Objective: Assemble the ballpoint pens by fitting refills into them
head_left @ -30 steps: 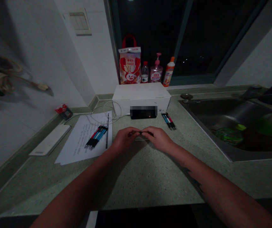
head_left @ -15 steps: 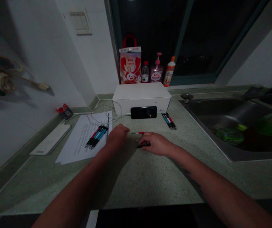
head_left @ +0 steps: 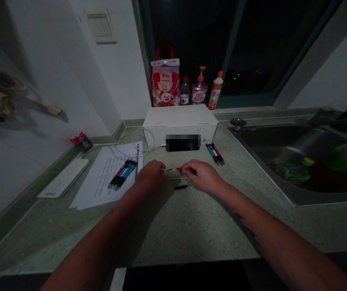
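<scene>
Both my hands rest on the speckled green countertop, with several small pen parts between them. My left hand has curled fingers, and their tips come close to a thin pen part with a red section. My right hand lies with its fingertips at that part's right end, where any hold is hard to see. Just below lies a slim silver refill. Nearer me, a short black pen piece sits apart from both hands.
Left of my left hand, a bundle of blue, black and red pens lies on a printed sheet. A white box with a blurred phone before it stands ahead. More pens lie to the right, beyond which is a steel sink.
My hands have moved apart since the earliest frame, leaving the pen parts separate on the counter. My right hand has slid up off the black piece, which now lies uncovered.
</scene>
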Action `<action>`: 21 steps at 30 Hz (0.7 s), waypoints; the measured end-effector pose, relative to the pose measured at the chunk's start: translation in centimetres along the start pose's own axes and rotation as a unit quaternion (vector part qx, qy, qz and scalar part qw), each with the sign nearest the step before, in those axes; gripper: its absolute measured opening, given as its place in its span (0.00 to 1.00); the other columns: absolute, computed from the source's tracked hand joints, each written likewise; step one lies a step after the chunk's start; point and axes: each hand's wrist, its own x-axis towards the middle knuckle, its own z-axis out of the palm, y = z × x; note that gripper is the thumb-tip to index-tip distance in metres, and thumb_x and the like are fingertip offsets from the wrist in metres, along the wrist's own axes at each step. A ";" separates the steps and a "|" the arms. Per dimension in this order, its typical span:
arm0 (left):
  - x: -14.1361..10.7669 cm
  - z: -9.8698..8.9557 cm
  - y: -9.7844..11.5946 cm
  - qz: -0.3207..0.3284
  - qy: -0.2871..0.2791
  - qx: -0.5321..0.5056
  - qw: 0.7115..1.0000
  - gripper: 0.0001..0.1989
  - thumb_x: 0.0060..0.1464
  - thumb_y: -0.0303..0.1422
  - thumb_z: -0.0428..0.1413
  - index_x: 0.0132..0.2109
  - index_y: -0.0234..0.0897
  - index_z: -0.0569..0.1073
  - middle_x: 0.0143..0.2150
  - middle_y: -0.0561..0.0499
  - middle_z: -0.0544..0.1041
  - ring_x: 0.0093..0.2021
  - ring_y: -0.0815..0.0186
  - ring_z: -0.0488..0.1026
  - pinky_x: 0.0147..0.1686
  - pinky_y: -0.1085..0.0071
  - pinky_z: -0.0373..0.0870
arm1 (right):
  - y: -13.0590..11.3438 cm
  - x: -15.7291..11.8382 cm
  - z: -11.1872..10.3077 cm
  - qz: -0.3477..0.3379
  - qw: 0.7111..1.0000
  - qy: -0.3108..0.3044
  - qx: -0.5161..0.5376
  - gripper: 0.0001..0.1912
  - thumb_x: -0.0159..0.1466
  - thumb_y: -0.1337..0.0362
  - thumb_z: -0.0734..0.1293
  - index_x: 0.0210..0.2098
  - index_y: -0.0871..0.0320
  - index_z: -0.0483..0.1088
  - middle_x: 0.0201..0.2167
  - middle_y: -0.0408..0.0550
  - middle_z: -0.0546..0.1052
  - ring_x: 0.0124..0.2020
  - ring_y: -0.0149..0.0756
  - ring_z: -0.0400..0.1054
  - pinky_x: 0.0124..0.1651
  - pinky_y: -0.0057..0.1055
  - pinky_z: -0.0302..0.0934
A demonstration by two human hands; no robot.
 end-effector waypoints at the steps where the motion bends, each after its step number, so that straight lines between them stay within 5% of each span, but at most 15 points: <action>1: 0.0 0.0 0.0 -0.003 0.003 -0.001 1.000 0.15 0.62 0.23 0.48 0.49 0.34 0.77 0.48 0.42 0.78 0.50 0.57 0.75 0.50 0.64 0.68 | 0.0 0.0 -0.1 0.004 1.000 0.005 -0.002 0.08 0.69 0.65 0.66 0.38 0.56 0.78 0.35 0.46 0.78 0.34 0.34 0.70 0.39 0.32 0.58; 8: 0.1 0.2 0.0 0.000 0.000 0.010 1.000 0.09 0.60 0.26 0.53 0.42 0.34 0.78 0.43 0.42 0.78 0.46 0.56 0.75 0.45 0.64 0.68 | -0.6 -0.4 -0.1 -0.056 0.994 -0.098 0.004 0.03 0.61 0.64 0.74 0.36 0.54 0.78 0.34 0.44 0.77 0.36 0.35 0.70 0.38 0.30 0.59; 13: 0.3 0.1 0.2 -0.011 0.064 -0.074 0.995 0.06 0.60 0.29 0.55 0.39 0.36 0.77 0.38 0.45 0.79 0.41 0.57 0.75 0.42 0.64 0.69 | -0.8 -0.5 0.3 -0.075 0.987 -0.141 -0.013 0.03 0.60 0.67 0.73 0.35 0.53 0.78 0.36 0.44 0.78 0.40 0.37 0.72 0.40 0.32 0.60; 21: 0.3 1.0 1.3 0.013 0.061 -0.381 0.922 0.03 0.53 0.29 0.60 0.37 0.38 0.77 0.34 0.51 0.82 0.36 0.64 0.79 0.39 0.68 0.74 | -0.3 -0.1 0.0 0.028 0.999 0.019 -0.030 0.03 0.63 0.66 0.69 0.38 0.54 0.73 0.31 0.44 0.78 0.31 0.35 0.69 0.34 0.31 0.55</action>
